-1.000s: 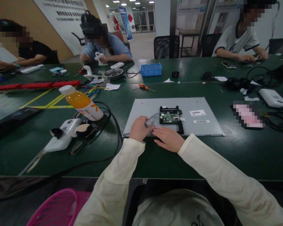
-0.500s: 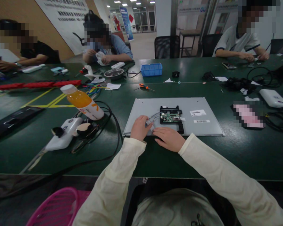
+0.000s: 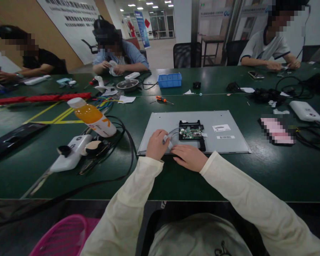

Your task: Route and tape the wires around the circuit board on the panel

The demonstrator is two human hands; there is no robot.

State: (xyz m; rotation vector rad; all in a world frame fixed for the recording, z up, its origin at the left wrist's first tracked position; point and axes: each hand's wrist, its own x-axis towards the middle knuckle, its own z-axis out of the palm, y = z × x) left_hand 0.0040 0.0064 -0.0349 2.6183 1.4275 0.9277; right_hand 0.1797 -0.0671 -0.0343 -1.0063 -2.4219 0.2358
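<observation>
A flat grey display panel (image 3: 160, 122) lies back side up on the table, with a green circuit board (image 3: 191, 133) in a black bracket (image 3: 202, 145) on it. Thin grey cables (image 3: 174, 131) run left from the board. My left hand (image 3: 156, 145) rests over the panel's front left part, its thumb and fingers closed on a pale strip of tape (image 3: 170, 145) beside the cables. Across the front edge lies my right hand (image 3: 190, 156), fingers stretched out, fingertips at the strip's lower end. Its fingertips are partly hidden.
An orange drink bottle (image 3: 92, 117) stands left, behind a white power bank (image 3: 70, 154) and black cables (image 3: 128, 138). A screwdriver (image 3: 162, 99) and blue basket (image 3: 169, 80) lie beyond the panel. A pink phone (image 3: 277, 131) is at right. Several people sit opposite.
The view has shifted slightly. My left fingers have moved a little on the strip, and more of it shows between the hands. The panel has stayed put on the table.
</observation>
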